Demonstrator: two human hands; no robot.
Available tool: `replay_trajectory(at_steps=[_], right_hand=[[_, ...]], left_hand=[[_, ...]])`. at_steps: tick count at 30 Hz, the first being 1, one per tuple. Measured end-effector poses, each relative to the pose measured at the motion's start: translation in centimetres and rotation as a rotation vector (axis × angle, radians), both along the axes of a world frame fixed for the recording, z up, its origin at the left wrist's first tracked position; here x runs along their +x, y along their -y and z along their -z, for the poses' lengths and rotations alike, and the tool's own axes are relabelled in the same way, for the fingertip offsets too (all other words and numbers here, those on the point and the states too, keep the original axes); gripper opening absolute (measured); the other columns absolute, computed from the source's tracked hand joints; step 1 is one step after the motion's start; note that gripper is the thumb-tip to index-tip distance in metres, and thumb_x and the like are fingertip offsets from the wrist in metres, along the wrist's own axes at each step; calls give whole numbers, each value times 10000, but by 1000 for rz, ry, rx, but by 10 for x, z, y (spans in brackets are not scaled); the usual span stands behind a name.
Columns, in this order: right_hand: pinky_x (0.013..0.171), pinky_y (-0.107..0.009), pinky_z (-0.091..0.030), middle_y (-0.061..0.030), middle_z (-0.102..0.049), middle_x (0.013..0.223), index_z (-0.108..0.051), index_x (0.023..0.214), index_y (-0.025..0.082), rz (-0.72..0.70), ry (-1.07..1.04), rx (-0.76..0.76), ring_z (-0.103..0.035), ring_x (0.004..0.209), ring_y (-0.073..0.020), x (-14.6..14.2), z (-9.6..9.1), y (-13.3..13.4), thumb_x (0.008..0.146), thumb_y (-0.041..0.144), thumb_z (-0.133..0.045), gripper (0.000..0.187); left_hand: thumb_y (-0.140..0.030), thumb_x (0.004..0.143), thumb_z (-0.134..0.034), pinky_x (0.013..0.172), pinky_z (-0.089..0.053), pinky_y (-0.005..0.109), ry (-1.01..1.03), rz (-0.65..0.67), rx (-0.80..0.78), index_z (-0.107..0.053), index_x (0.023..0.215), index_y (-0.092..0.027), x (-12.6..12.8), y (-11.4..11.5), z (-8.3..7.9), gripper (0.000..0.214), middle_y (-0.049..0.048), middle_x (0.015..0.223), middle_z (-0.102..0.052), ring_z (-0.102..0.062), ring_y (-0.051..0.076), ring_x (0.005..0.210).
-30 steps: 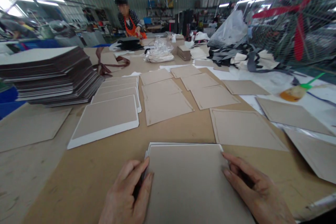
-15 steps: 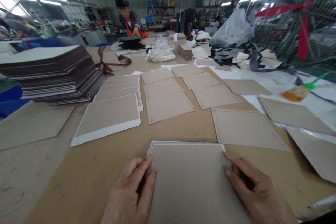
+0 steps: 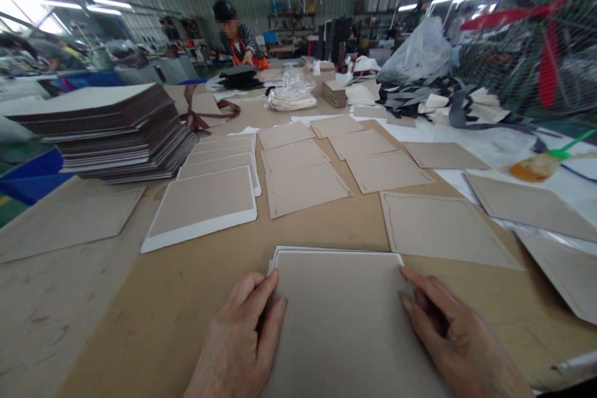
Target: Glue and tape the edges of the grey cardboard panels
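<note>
A grey cardboard sheet (image 3: 342, 317) lies on a white-edged sheet right in front of me, on the brown table (image 3: 177, 298). My left hand (image 3: 240, 342) rests at its left edge, with the fingers together along that edge and the thumb on the board. My right hand (image 3: 454, 339) lies at the right edge, fingers stretched flat against it. Neither hand lifts the sheet.
Several grey boards (image 3: 303, 183) lie spread over the table, some on white sheets (image 3: 200, 211). A tall stack of dark boards (image 3: 112, 130) stands at the left. A glue bottle with green nozzle (image 3: 536, 165) lies at the right. A person in an orange apron (image 3: 240, 43) works at the far end.
The view has shifted slightly to the left, so everything sits a little further right in the picture. Both hands keep their place at the sheet's edges.
</note>
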State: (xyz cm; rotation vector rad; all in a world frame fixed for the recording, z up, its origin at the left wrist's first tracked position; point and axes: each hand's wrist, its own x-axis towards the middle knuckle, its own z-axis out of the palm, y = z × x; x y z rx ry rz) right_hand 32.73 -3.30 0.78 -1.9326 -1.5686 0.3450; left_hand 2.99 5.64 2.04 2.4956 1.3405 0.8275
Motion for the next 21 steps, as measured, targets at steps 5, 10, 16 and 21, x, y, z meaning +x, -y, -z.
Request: replay_trajectory(at_steps=[5,10,16,21], right_hand=[[608,-257,-567,-86,-600,1033,-607,1284,252,-69,239,73,-654,713,-167,-5,5,3,952,346,-441,383],[532,-235,-553,-37,-608,1023,-515,1365,435,-330,532,30,-673,818,-192,-15,-2,-3,850,75,-371,645],[547,-266,-586,-59,-626,1000,-582,1309,363,-390,636,111,-685,803,-214,-16,-1,-9,794,61,-410,621],[526,-255,-566,-68,-624,937,-625,1240,306,-341,556,127,-670,741,-201,-18,3,-7,828,101,-399,513]], left_hand=[[-315,940,-488,763,-554,335,-64,-60,-24,-578,1200,-167,3,3,-1,312,80,1007,-596,-621,210,883],[-151,926,-473,844,-528,390,-194,20,95,-620,1144,-171,9,6,-11,263,86,1048,-617,-577,233,951],[-279,929,-545,903,-514,413,-398,172,3,-628,1161,-183,26,26,-29,264,83,1101,-634,-557,248,997],[-595,869,-541,895,-503,501,-446,101,-84,-555,1297,-226,36,41,-38,566,116,1162,-584,-509,315,1057]])
